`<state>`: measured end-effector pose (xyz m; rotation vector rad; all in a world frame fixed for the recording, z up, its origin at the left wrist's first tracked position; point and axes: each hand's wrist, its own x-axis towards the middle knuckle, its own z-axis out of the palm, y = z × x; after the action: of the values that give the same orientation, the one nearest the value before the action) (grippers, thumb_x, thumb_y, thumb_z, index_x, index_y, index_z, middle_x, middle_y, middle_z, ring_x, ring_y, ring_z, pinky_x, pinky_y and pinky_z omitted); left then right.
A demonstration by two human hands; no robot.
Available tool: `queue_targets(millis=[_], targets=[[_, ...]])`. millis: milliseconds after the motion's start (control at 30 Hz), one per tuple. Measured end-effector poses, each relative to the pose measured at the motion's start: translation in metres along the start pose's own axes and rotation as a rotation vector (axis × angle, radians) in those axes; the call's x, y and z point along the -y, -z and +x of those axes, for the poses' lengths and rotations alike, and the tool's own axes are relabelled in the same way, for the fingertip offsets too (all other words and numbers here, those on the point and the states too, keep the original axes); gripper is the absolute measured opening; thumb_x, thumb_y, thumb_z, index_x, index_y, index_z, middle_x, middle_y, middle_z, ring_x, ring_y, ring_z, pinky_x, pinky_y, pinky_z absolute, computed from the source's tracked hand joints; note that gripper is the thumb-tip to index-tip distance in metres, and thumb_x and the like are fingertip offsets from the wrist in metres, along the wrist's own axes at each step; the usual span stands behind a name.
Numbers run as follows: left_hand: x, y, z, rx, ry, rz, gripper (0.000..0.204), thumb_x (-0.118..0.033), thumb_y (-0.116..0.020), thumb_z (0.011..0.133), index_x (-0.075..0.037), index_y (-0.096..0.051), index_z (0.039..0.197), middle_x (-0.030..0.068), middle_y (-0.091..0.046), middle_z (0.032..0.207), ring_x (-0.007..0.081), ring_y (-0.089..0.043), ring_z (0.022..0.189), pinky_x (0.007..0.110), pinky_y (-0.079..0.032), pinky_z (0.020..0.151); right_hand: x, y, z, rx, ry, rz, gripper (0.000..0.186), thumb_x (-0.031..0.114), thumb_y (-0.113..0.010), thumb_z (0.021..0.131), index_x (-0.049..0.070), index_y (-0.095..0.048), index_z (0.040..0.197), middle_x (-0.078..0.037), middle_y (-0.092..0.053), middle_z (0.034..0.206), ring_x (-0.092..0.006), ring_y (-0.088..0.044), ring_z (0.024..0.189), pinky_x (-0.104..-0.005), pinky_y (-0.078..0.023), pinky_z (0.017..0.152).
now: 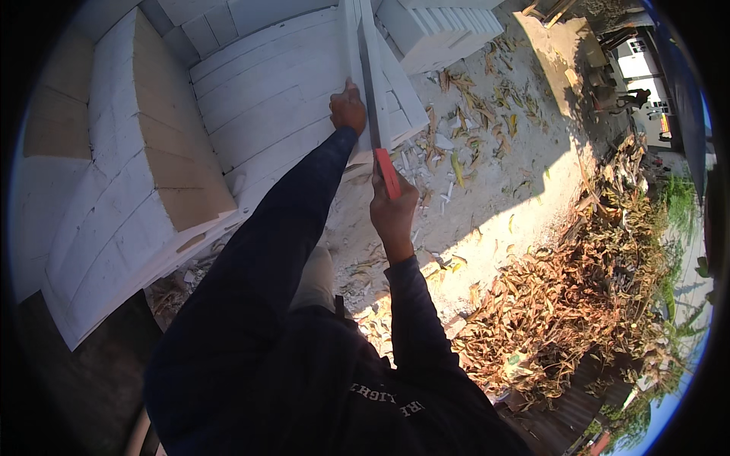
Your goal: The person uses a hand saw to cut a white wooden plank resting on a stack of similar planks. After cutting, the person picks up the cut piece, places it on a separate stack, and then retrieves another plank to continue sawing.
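Observation:
My right hand (393, 214) grips the red handle of a hand saw (374, 83), whose long grey blade runs up into an upright white block (354, 38). My left hand (347, 109) presses against that block just left of the blade, steadying it on top of the stacked white blocks (266, 91). Both arms wear dark long sleeves.
Large piles of white lightweight blocks (129, 175) stand left, another stack (449, 26) at the top. White offcuts and dry leaves litter the sandy ground (502, 205). A heap of dead leaves (578, 304) lies right. A person stands far off at the top right.

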<state>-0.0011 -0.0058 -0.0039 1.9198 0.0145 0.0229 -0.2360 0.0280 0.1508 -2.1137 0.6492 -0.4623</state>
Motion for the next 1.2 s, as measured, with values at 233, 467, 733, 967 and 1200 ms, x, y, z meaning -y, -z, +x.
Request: queue_targets(millis=[233,467,733,967,1200], targets=[[0.010,0.000,0.003,-0.075,-0.073,0.049,0.046,-0.035,-0.045,0.108,-0.003,-0.066,0.135,0.0344,-0.069,0.093,0.0456,-0.069,0.091,0.048,-0.050,0.082,-0.013,0.008,-0.073,-0.042,0.047,-0.029,0.038,0.003,-0.063,0.092,-0.004,-0.066,0.130,-0.027,-0.072,0.094,-0.0379,-0.074,0.089,-0.0415,-0.056,0.079],[0.008,0.000,0.000,-0.022,-0.063,0.035,0.046,-0.032,-0.047,0.108,0.000,-0.063,0.137,0.0353,-0.069,0.100,0.0367,-0.072,0.092,0.042,-0.051,0.081,0.002,0.007,-0.039,0.013,-0.095,0.006,0.038,0.003,-0.063,0.093,-0.006,-0.064,0.129,-0.030,-0.071,0.098,-0.0397,-0.074,0.094,-0.0448,-0.055,0.079],[0.005,-0.005,0.002,0.107,0.091,-0.105,0.048,-0.042,-0.043,0.106,-0.015,-0.066,0.138,0.0327,-0.064,0.109,0.0498,-0.061,0.107,0.056,-0.048,0.096,-0.004,0.003,-0.019,0.011,-0.094,0.050,0.037,0.003,-0.063,0.093,-0.005,-0.065,0.129,-0.028,-0.071,0.095,-0.0417,-0.072,0.083,-0.0426,-0.054,0.072],[0.026,-0.005,0.009,0.059,0.042,-0.045,0.049,-0.043,-0.041,0.106,-0.018,-0.063,0.142,0.0331,-0.065,0.108,0.0500,-0.061,0.106,0.057,-0.048,0.093,-0.022,0.016,-0.108,-0.072,-0.015,0.036,0.036,0.007,-0.064,0.096,-0.004,-0.066,0.130,-0.020,-0.074,0.099,-0.0237,-0.071,0.090,-0.0328,-0.055,0.077],[0.011,-0.009,0.006,0.095,0.055,-0.077,0.049,-0.045,-0.041,0.106,-0.020,-0.064,0.142,0.0329,-0.064,0.112,0.0494,-0.062,0.108,0.056,-0.048,0.094,-0.006,0.004,-0.009,0.007,-0.080,0.079,0.032,0.004,-0.063,0.095,-0.005,-0.067,0.125,-0.027,-0.069,0.088,-0.0333,-0.070,0.080,-0.0418,-0.053,0.071]])
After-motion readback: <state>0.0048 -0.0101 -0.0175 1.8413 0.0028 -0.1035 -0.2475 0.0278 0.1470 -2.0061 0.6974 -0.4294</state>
